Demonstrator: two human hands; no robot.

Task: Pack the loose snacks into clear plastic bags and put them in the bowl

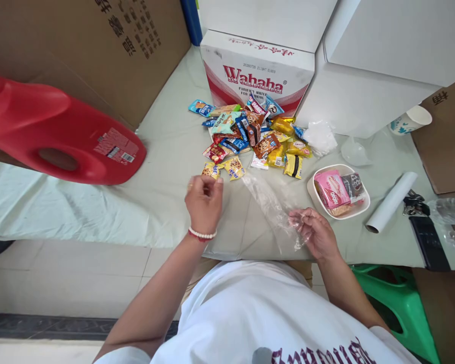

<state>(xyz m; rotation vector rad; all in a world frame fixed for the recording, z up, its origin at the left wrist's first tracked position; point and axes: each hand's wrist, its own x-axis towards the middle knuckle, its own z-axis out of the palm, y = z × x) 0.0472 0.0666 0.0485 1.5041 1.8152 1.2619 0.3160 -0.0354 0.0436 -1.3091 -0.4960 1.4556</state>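
Head view: L hand [203,205] above table [170,141], fingers curled in, thumb drawn up nr index, right by 2 yellow packs [234,168] at front of snack heap [246,131]. Contact w/ nearer pack: can't tell. Bead bracelet [202,234] on L wrist.

R hand [318,232] nr front edge, thumb + fingers pinching one end of plastic bag [263,194]. Bag slack, slanting away to L, far end just beside yellow packs, approx. midway btwn both hands.

Heap up close to Wahaha box [258,71], so little room at back; crumpled white plastic [320,137] hard by on R side. Widest open stretch: cloth btwn L hand and red jug [72,136], jug well apart. Narrower strip btwn bag and front edge, torso close against it.

To R of bag, nr R hand: tub [341,216] w/ pink pack [331,188] etc. inside. Further R, tighter: roll [391,202], keys [415,202], phone [429,243] w/ near end at front edge, bottles [449,210] at frame edge. Below edge, R side: green stool [396,298].
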